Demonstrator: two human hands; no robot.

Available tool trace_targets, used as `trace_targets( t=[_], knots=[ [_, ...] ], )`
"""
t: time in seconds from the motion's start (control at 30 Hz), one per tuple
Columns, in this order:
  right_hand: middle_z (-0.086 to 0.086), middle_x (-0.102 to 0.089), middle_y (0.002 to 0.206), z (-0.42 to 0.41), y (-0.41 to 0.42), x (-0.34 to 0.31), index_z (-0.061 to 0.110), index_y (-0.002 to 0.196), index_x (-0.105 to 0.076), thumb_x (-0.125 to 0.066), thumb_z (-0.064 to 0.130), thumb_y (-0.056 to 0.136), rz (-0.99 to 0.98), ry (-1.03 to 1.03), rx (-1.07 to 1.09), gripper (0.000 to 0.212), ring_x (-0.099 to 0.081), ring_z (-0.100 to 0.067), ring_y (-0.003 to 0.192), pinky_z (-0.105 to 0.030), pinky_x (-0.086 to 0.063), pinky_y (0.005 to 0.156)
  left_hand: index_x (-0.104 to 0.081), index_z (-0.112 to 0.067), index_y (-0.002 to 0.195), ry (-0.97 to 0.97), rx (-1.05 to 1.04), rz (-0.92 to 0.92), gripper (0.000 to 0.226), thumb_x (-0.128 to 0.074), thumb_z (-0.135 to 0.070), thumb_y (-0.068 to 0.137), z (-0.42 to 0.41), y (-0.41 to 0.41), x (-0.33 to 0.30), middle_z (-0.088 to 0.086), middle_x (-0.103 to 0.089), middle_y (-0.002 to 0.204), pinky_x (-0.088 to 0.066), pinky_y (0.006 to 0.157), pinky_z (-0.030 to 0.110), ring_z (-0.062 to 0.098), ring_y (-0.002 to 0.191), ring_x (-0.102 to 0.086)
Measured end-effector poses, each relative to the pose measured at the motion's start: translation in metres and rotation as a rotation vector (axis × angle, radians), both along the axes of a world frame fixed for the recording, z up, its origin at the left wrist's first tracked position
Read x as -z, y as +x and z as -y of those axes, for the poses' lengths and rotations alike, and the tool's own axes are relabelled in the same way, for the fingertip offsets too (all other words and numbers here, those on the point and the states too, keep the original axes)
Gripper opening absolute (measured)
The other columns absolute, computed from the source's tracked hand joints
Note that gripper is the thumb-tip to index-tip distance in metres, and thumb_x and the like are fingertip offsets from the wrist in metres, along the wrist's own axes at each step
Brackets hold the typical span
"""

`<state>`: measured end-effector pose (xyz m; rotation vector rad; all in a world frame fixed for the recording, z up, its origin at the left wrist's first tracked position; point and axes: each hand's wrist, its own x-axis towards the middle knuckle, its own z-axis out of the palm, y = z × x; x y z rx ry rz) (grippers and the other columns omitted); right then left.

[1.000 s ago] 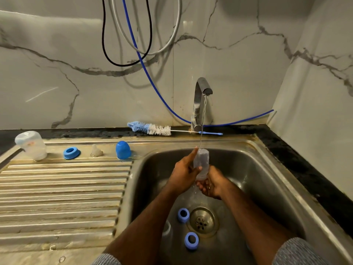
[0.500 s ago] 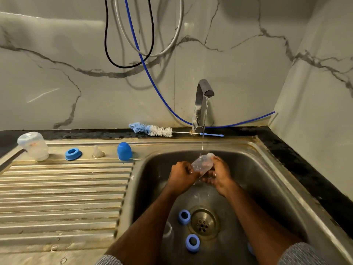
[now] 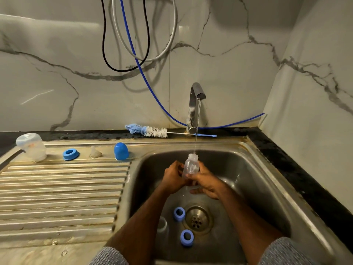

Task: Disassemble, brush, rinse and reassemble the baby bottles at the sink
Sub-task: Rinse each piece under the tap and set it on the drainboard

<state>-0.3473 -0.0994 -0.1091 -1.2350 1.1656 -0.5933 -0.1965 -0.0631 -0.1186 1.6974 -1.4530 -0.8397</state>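
Both hands, left hand (image 3: 174,177) and right hand (image 3: 207,180), are gripping an upright clear baby bottle (image 3: 190,165) under the running faucet (image 3: 194,106).

Nothing readable here, honestly. The only thing that looks like print is a faint reddish-orange smudge on the side of the clear bottle (image 3: 31,147) standing upside down at the far left corner of the drainboard (image 3: 57,188), and it's way too blurry to make out any letters or numbers. The small bottle (image 3: 190,165) held up over the sink basin may have markings on it, but it's too small and washed out to tell. No brand, label or sign that I can read on anything else.
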Motion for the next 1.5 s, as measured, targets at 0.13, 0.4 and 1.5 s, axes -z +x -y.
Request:
trace_targets(
  t=[0.13, 0.4, 1.5],
  knots=[
    [-0.003, -0.056, 0.117, -0.004, -0.001, -0.007, 0.019, 0.136, -0.036, -0.082, 0.025, 0.08, -0.352, -0.18, 0.017, 0.073, -0.065, -0.023, 0.099, -0.034, -0.059, 0.068, -0.056, -0.017, 0.128, 0.045, 0.052, 0.192, 0.072, -0.093, -0.023, 0.067, -0.012, 0.002, -0.006, 0.0, -0.065, 0.119, -0.053, 0.09, 0.029, 0.017, 0.111, -0.063],
    [0.009, -0.06, 0.095, -0.015, 0.0, -0.019, 0.029, 0.1, -0.061, -0.082, 0.043, 0.074, -0.64, -0.631, 0.053, 0.037, -0.06, -0.014, 0.093, -0.03, -0.05, 0.076, -0.073, -0.012, 0.082, -0.043, -0.049, 0.255, 0.015, -0.08, -0.025, 0.082, -0.038, 0.014, -0.039, 0.0, -0.072, 0.081, -0.054, 0.074, 0.026, 0.009, 0.076, -0.066],
    [0.001, -0.069, 0.112, -0.163, 0.384, -0.125, 0.016, 0.124, -0.062, -0.093, 0.03, 0.066, -0.071, -0.809, -0.293, 0.067, -0.063, -0.014, 0.094, -0.018, -0.049, 0.071, -0.073, -0.017, 0.071, -0.121, -0.651, 0.33, 0.016, -0.083, -0.022, 0.082, -0.253, 0.389, -0.093, -0.002, -0.071, 0.073, -0.051, 0.072, 0.028, 0.013, 0.074, -0.067]
  ],
)
